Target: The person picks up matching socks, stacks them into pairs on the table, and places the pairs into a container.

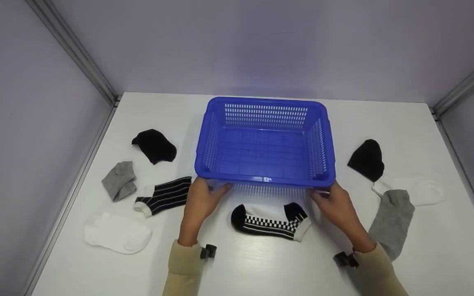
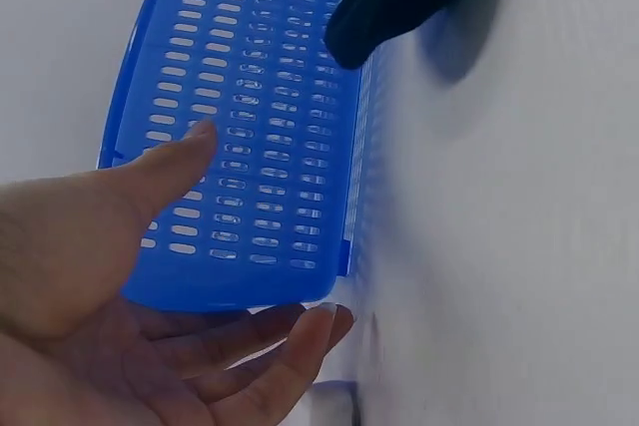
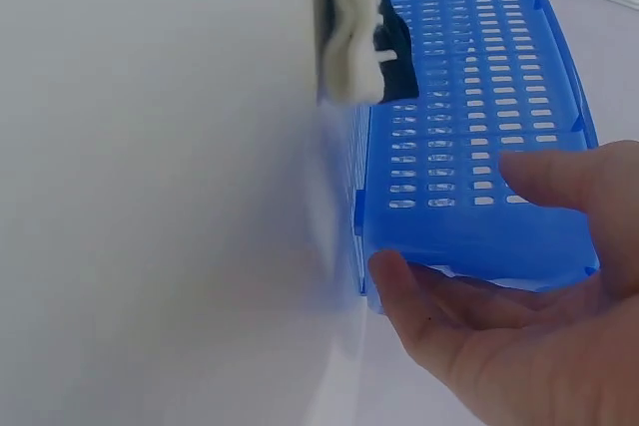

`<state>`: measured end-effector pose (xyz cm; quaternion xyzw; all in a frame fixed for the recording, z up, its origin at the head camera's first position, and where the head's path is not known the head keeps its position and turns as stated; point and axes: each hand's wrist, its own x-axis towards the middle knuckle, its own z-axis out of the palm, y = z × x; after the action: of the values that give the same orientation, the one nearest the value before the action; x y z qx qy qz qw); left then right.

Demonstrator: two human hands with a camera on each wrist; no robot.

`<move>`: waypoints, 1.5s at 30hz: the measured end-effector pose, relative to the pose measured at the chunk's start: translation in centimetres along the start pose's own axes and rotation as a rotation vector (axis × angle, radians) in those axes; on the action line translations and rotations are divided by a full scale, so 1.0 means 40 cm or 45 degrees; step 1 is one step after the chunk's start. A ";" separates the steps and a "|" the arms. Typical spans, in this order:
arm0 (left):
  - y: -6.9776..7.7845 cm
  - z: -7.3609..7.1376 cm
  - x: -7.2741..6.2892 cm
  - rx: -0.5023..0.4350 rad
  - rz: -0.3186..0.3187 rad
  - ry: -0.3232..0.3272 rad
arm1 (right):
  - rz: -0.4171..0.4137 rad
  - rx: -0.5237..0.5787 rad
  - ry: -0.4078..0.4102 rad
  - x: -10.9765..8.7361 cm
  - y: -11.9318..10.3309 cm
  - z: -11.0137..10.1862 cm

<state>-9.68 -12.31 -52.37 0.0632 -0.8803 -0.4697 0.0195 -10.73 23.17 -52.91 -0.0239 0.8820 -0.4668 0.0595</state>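
So both hands are on the blue plastic basket (image 1: 266, 181) right now, which sits in the centre of the head view, its open top tilted a bit toward the camera. The left hand (image 1: 202, 197) grips the near-left corner and the right hand (image 1: 335, 203) grips the near-right one. Both wrist views show the same kind of hold: thumb on the slotted wall, other fingers wrapped around the corner. Can't really tell if the bottom is flat on the white table (image 1: 249, 271) or slightly up.

Socks are all around it. Just below the basket, between the hands, there's a black-and-white checkered sock (image 1: 268, 224) lying sideways. A black striped sock (image 1: 169, 195) is just beside the left hand, its upper end right next to it. Further over on the left side of the frame you've got a black sock (image 1: 154, 146), then a crumpled grey sock (image 1: 121, 181), and a white sock (image 1: 115, 234) lowest down.

On the right side there's another black sock (image 1: 368, 160), another white sock (image 1: 422, 189) near the frame's right edge, and a long grey sock (image 1: 392, 222) beside the right forearm. Both forearms are in beige sleeves (image 1: 185, 263).
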 end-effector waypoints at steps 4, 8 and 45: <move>-0.004 0.004 0.008 0.021 0.027 -0.021 | 0.001 0.011 -0.007 0.016 0.006 -0.003; 0.002 0.003 -0.002 0.064 -0.006 -0.059 | 0.003 -0.003 -0.048 0.009 0.010 -0.005; 0.030 0.028 -0.097 0.422 0.706 -0.424 | -0.506 -0.559 -0.194 -0.114 -0.054 0.035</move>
<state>-6.04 -10.21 -51.91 -0.2528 -0.9193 -0.3015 -0.0081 -6.07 21.23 -51.53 -0.2430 0.9329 -0.2645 0.0263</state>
